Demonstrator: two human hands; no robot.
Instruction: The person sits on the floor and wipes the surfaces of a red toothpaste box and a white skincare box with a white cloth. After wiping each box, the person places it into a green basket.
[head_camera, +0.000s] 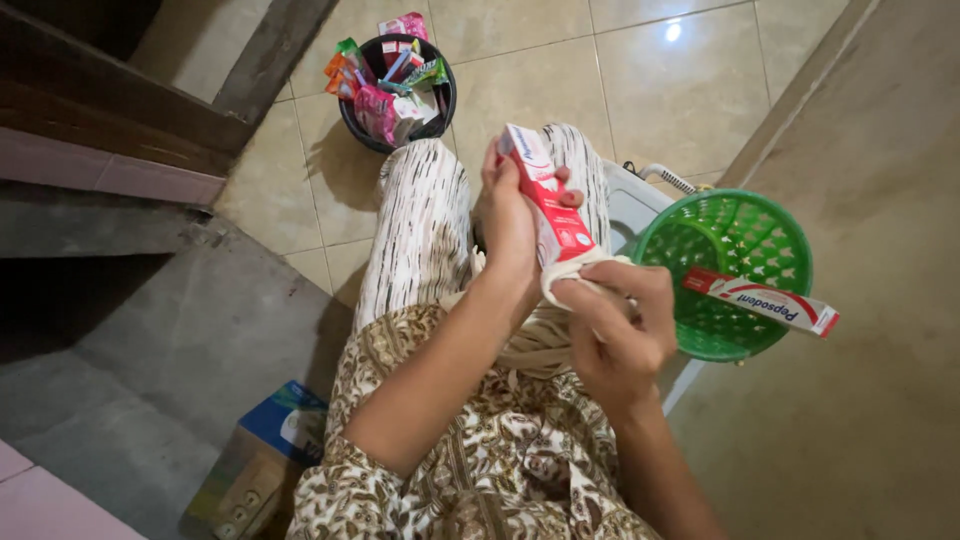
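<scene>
A black bucket (395, 95) of bright packets is seen far left. Over the lap, a red-and-white toothpaste box (545, 200) is gripped upright by the left hand (508, 225), apparently steadied for wiping; a white cloth (575, 275) is pinched against it by the right hand (620, 325). A green basket (740, 225) at right holds another box (765, 302).

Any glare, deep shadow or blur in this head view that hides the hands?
Head view: a small glare spot on the floor tiles; dark shadow at left under the step; left hand, right hand and red-and-white box evenly lit and sharp.
</scene>
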